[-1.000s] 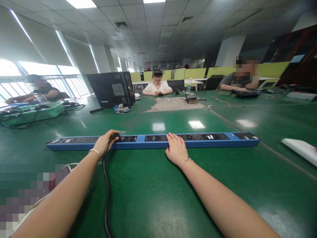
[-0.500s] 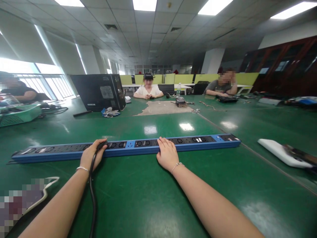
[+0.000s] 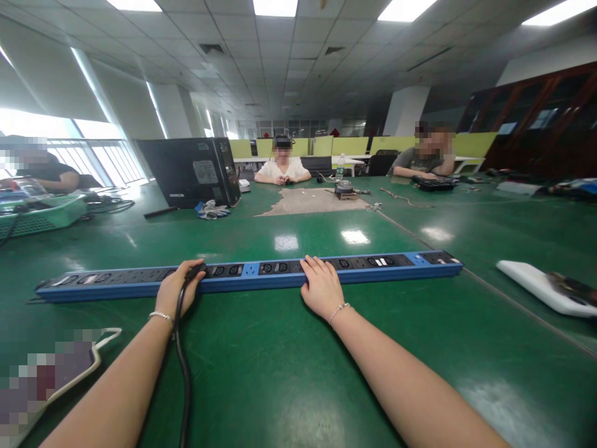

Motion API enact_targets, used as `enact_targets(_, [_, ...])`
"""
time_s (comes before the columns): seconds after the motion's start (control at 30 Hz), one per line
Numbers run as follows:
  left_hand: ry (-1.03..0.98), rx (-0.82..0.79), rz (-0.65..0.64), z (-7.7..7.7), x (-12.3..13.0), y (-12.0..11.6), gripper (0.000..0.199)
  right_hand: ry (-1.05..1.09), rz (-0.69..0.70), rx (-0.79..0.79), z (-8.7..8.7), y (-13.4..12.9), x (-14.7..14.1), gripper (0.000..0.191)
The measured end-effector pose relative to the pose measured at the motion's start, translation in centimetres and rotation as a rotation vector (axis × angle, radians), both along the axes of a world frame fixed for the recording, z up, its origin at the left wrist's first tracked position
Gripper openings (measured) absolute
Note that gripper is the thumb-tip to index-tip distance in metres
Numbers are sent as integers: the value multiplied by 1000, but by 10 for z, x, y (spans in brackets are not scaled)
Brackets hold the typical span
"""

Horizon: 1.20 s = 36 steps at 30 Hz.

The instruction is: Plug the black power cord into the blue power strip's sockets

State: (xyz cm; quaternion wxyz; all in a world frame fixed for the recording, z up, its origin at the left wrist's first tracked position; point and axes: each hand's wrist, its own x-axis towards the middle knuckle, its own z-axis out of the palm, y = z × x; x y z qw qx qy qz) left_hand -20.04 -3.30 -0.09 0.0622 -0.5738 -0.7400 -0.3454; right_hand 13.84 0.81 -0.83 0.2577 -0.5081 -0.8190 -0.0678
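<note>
Power strip, left hand atop pinching black plug, right hand spread over near edge

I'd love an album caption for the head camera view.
The left hand grips a black plug at a blue power strip; the right hand rests on the strip.

The left forearm points toward one o'clock, the left hand curled in a grip. The right forearm slants between ten and eleven; the right hand lies palm down, fingers extended.
</note>
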Motion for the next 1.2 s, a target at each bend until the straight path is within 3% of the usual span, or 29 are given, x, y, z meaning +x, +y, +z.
enact_targets(0.17, [-175,240,129,18,17,-8,39,10,-3,-3,0,1,-1,52])
enact_targets(0.23, [-203,291,114,28,31,-10,41,9,0,-3,0,1,-1,52])
enact_targets(0.33, [-226,206,-18,34,61,-6,36,10,0,-1,-1,2,-1,52])
enact_targets(0.5, [-188,39,-216,22,101,13,35,19,-8,6,-1,2,-1,52])
enact_targets(0.67, [-110,-30,-222,13,101,21,40,25,-2,22,-3,3,-1,52])
enact_targets(0.97, [-42,44,-241,12,106,19,36,42,9,44,-4,6,0,53])
enact_targets(1.2, [115,-38,-251,12,103,22,33,58,-32,42,-6,6,-2,54])
